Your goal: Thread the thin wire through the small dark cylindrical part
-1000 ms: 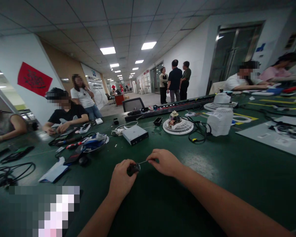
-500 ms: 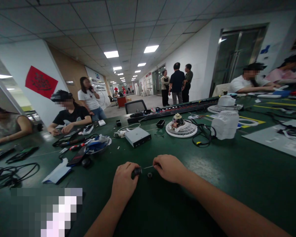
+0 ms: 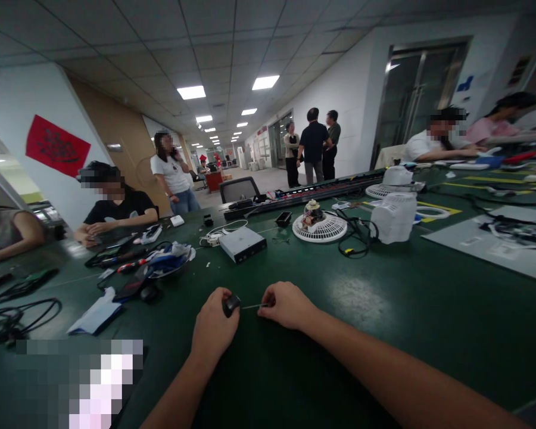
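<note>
Near the middle of the green table, my left hand (image 3: 213, 326) is closed round a small black cylindrical part (image 3: 232, 303), its end facing right. My right hand (image 3: 287, 305) pinches a thin metal rod (image 3: 251, 307) that reaches left toward the part. Whether the rod's tip touches the black part, I cannot tell. A small dark bit shows at the right fingertips, too small to name. Beyond my hands lies a grey box-shaped disc drive (image 3: 243, 243) with a white cable (image 3: 212, 238) beside it.
A white round fan grille (image 3: 320, 229) with a motor and a white housing (image 3: 393, 217) stand farther right on the green table (image 3: 312, 369). Left are a blue-white cloth (image 3: 172, 260), a folded light-blue sheet (image 3: 94, 311) and black cables (image 3: 22, 319). Several people sit or stand around.
My right hand has moved left and slightly down. The black part in my left hand has tilted. A small dark round piece that lay between my hands no longer shows on the table.
</note>
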### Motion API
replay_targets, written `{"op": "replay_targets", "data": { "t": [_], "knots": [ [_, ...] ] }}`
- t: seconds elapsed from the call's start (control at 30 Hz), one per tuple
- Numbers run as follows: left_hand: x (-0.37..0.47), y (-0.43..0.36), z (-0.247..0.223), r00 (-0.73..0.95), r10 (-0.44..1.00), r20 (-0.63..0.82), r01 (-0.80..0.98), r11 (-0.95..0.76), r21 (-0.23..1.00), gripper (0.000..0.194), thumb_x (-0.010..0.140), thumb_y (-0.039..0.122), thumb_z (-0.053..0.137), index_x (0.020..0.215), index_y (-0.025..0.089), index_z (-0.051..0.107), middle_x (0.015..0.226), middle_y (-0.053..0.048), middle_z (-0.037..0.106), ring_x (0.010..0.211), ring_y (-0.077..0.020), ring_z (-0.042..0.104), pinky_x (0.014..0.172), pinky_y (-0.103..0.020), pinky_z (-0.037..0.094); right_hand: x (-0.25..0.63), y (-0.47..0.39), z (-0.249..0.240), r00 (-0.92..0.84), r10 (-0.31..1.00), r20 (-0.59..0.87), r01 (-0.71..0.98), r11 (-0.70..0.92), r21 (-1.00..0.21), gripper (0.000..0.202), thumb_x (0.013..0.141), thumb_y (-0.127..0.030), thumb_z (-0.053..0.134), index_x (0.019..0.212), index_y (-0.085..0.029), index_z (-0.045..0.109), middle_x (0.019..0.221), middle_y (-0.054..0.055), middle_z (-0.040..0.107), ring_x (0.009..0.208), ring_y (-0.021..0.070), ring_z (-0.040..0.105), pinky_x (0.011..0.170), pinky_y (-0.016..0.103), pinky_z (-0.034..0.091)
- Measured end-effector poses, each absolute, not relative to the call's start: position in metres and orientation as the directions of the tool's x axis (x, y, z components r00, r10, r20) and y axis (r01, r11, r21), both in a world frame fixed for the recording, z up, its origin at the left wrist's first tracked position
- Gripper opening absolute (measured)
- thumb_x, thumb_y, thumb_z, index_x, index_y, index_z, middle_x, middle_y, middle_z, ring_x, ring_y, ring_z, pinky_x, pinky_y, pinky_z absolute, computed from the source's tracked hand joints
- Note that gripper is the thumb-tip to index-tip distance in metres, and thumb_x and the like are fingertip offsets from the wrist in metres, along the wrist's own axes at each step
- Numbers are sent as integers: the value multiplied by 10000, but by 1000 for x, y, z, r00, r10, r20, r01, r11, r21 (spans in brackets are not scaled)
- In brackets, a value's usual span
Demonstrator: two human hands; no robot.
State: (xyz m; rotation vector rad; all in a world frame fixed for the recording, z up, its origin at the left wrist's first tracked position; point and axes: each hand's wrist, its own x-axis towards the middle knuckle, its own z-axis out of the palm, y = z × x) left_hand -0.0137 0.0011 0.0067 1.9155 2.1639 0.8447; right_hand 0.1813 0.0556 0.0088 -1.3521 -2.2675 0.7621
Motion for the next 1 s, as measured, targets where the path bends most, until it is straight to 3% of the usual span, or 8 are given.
{"op": "replay_targets", "data": {
  "t": [0.17, 0.33, 0.47, 0.6, 0.77, 0.9, 1.0],
  "knots": [
    [-10, 0, 6, -76, 953, 295, 827, -105, 552, 220, 801, 277, 606, 1012, 215, 595, 995, -53, 689, 877, -220, 665, 761, -337, 502, 185, 60, 13, -430, 884, 184, 437, 382, -814, 196, 843, -279, 580, 923, -179, 729, 848, 45, 729, 742, 167, 648, 652, 270, 462],
    [3, -9, 10, 52, 919, 392, 769, -287, 571, 216, 800, 263, 636, 1012, 228, 611, 965, -28, 683, 874, -207, 654, 773, -337, 515, 183, 59, 16, -517, 829, 214, 203, 362, -910, 179, 822, -224, 614, 944, -169, 734, 874, 36, 729, 779, 158, 637, 718, 275, 477],
    [7, -14, 11, 112, 894, 435, 737, -368, 567, 219, 802, 222, 648, 1019, 233, 619, 959, -24, 675, 882, -202, 641, 795, -349, 515, 183, 60, 13, -465, 869, 166, 166, 270, -948, 127, 709, -204, 727, 823, -147, 725, 770, 24, 703, 727, 151, 619, 688, 271, 477],
    [5, -14, 11, 135, 873, 469, 716, -413, 563, 243, 795, 159, 643, 1027, 232, 620, 1006, -29, 668, 928, -201, 631, 834, -360, 512, 186, 65, 10, -480, 864, 151, 165, 258, -952, 208, 645, -250, 790, 791, -137, 693, 696, -8, 641, 651, 124, 567, 620, 251, 445],
    [6, -14, 11, 177, 887, 427, 692, -421, 587, 256, 801, 155, 641, 1042, 240, 628, 1045, -31, 676, 963, -207, 633, 853, -370, 519, 188, 64, 7, -622, 769, 148, 53, 230, -972, 215, 686, -253, 761, 837, -135, 665, 737, -6, 643, 656, 116, 579, 643, 254, 457],
    [7, -15, 12, 154, 892, 425, 693, -404, 596, 253, 809, 189, 640, 1058, 232, 637, 1019, -39, 700, 946, -218, 654, 854, -382, 529, 186, 61, 8, -617, 765, 186, 65, 285, -956, 180, 750, -271, 716, 861, -143, 657, 715, -16, 623, 633, 107, 553, 617, 244, 429],
    [7, -14, 12, 131, 894, 429, 714, -386, 585, 275, 814, 209, 642, 1088, 240, 636, 1035, -36, 708, 956, -222, 659, 865, -387, 532, 187, 63, 11, -629, 762, 157, 22, 219, -975, 206, 749, -288, 724, 871, -141, 648, 716, -18, 621, 642, 103, 551, 624, 240, 421]
  ]
}}
